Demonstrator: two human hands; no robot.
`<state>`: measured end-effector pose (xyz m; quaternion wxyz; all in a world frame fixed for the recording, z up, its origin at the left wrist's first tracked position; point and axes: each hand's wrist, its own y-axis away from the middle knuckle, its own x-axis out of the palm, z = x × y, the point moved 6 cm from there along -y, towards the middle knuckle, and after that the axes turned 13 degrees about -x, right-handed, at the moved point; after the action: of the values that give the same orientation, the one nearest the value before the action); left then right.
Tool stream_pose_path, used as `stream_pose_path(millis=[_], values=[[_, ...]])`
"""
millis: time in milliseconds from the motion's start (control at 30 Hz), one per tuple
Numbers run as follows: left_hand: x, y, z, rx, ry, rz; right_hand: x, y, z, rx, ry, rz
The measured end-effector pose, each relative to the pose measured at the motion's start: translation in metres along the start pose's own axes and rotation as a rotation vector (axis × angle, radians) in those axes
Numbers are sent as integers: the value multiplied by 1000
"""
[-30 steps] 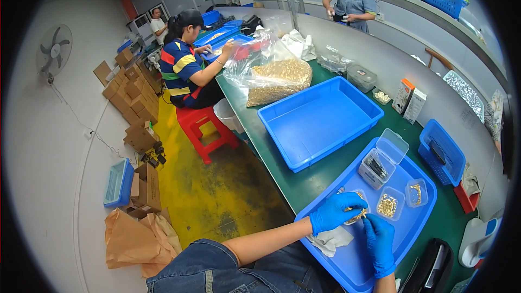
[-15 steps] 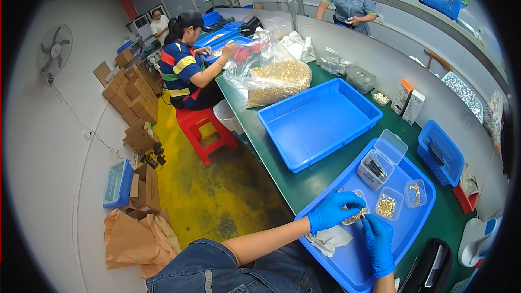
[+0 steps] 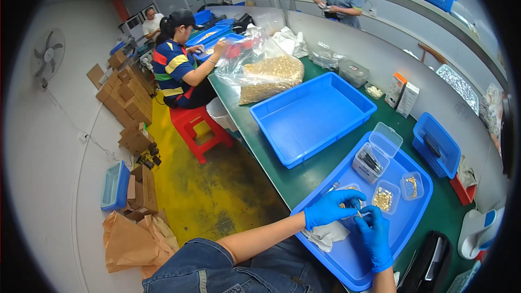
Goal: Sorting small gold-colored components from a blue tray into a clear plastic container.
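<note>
Both my hands wear blue gloves and meet over the near blue tray (image 3: 399,239). My left hand (image 3: 330,210) is closed in a pinch; what its fingertips hold is too small to make out. My right hand (image 3: 374,234) pinches a small slim pale-gold piece (image 3: 359,214), its fingertips close to my left ones. Partly hidden behind my left hand is a clear tub (image 3: 351,188) of small gold parts. Beside it, another clear tub (image 3: 383,199) and a smaller one (image 3: 412,185) hold gold pieces. A white cloth (image 3: 327,236) lies under my left wrist.
A clear lidded box (image 3: 370,163) of dark slim pieces stands in the tray. Beyond lie a large blue tray (image 3: 309,125) and a bag of gold parts (image 3: 271,78). Right are a blue basket (image 3: 438,149) and a black case (image 3: 431,263). A co-worker (image 3: 178,65) sits far left.
My hands have come closer together, fingertips now meeting at the small piece. My left hand has shifted slightly. The whole view has moved a little.
</note>
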<state>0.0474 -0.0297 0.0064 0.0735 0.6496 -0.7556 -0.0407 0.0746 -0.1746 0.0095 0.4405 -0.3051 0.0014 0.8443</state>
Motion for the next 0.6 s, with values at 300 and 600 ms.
stream_pose_path(millis=[300,600], values=[[-15,-7,15,58,89,-161,-3,-4,7,-193,71,-91],[-10,-1,1,86,-26,-137,-5,-3,4,-95,0,-90]])
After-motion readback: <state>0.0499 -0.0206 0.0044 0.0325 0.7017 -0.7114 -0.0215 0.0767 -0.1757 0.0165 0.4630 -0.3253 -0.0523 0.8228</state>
